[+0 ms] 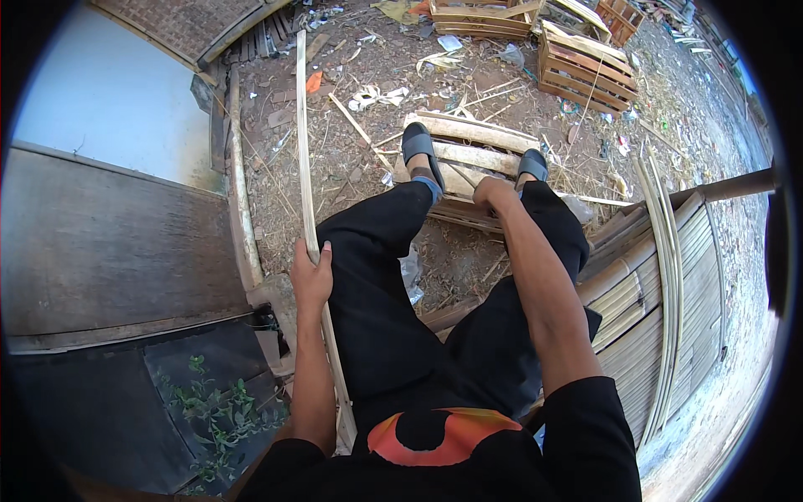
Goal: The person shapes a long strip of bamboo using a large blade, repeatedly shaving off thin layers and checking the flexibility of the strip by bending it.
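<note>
My left hand (pixel 312 272) is closed around a long pale bamboo strip (pixel 304 142). The strip runs lengthwise past my left thigh, from beside my left forearm to the far ground. Over by my right shin, my right hand (pixel 496 194) is closed on what looks like a knife (pixel 462 175); only a narrow part shows and its handle is hidden in my fist. Just beyond that hand, my sandalled feet rest on a slatted wooden crate (pixel 477 132). The knife and the strip are well apart.
Several wooden crates (pixel 585 67) stand at the far right, amid litter and wood scraps on the dirt. To my right, bent bamboo strips (pixel 667 293) lie over a slatted bamboo panel (pixel 698 276). A wall (pixel 117 100) and a leafy plant (pixel 219 410) are on my left.
</note>
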Demonstrator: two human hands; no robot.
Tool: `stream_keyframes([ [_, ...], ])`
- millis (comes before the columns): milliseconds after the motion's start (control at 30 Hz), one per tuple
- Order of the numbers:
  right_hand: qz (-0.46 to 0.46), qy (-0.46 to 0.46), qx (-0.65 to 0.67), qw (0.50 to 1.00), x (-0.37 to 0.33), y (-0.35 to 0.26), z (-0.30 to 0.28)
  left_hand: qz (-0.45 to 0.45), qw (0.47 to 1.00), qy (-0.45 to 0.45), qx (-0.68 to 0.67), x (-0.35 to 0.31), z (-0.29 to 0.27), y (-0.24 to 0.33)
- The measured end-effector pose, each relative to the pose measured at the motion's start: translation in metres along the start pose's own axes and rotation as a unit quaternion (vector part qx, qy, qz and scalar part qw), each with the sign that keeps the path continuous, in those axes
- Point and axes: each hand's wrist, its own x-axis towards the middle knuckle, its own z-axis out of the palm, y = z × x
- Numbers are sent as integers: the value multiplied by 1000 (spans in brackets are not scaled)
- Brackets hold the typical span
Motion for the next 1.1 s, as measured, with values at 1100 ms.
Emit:
stream_keyframes([
  [1100,-139,223,437,860,-111,5,-90,129,960,-116,220,51,12,44],
])
